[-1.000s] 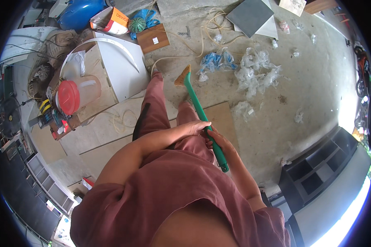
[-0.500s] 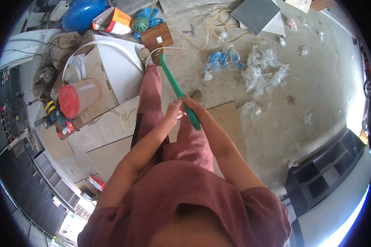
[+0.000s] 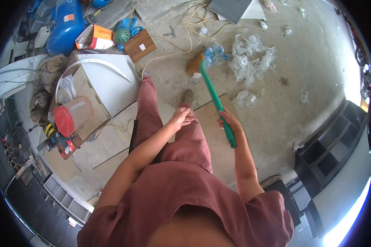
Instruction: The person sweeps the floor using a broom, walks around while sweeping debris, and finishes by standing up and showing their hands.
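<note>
Clasping a green-handled broom [image 3: 212, 91]: right hand [image 3: 232, 122], fingers curled; left hand [image 3: 179, 118], fingers released.

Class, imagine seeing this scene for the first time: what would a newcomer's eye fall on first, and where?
Probably the green-handled broom, held in the right hand near the centre. Next, the crumpled clear plastic on the floor, to the right of the bristles. At the upper left, a blue tank stands out, with a red-lidded container lower down.

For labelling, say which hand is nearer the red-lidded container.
Left: the left hand is right of the container; the right hand, gripping the green broom, is farther right.
</note>
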Demonstrator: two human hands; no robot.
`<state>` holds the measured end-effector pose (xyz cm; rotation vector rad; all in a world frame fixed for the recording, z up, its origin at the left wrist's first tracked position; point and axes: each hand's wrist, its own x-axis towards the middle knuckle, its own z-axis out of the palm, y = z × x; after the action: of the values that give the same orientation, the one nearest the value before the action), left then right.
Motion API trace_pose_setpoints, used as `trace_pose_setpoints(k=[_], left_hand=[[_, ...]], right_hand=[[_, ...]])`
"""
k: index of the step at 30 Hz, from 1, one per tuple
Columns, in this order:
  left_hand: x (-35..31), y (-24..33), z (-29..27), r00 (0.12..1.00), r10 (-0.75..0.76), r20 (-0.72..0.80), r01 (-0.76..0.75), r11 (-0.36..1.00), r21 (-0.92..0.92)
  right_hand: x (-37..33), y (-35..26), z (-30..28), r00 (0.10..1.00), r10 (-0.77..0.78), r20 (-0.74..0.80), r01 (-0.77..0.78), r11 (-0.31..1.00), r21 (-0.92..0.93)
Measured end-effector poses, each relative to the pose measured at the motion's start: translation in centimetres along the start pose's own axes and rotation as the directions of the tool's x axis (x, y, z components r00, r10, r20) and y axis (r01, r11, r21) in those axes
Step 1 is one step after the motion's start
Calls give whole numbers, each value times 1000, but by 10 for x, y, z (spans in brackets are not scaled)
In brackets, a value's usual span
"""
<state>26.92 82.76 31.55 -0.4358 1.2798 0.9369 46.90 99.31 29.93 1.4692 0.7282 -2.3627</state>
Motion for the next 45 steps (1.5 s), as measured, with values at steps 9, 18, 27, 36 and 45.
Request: trace_pose_setpoints(k=[9, 18, 27, 36, 45], left_hand=[[10, -3, -22, 997, -74, 27, 75, 996, -48], [12, 1, -26, 994, -113, -8, 114, 991, 67], [30, 27, -16, 988, -150, 45, 143, 981, 130], [78, 88, -8, 943, -327, 56, 314, 934, 169], [88, 198, 15, 970, -223, 98, 179, 924, 337]], right_hand=[[-100, 9, -13, 955, -149, -256, 124, 986, -109], [-98, 71, 5, 990, 18, -140, -63, 943, -326], [-112, 33, -14, 897, -155, -414, -24, 919, -394], [-132, -28, 62, 937, -32, -347, 28, 999, -15], [-6, -138, 31, 941, -167, -295, 131, 982, -138]])
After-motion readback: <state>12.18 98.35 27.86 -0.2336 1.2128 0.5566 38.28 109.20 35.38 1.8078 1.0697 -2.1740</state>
